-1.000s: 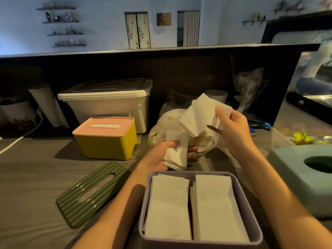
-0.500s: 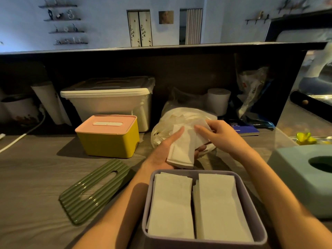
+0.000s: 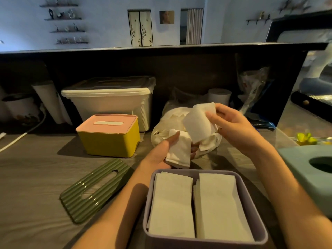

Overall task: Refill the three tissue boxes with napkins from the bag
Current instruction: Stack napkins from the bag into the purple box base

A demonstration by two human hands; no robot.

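Napkins sit folded in my left hand, thumb pinching them above the lavender box, while my raised right hand grips one sheet, seemingly over the bag.

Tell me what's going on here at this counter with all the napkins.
A person is refilling tissue boxes with napkins. The left hand holds a small folded stack of napkins, while the right hand lifts a single napkin above the plastic bag. The open purple box in front already holds two rows of napkins. Its green lid lies on the counter to the left. A yellow box with a pink lid stands closed behind.
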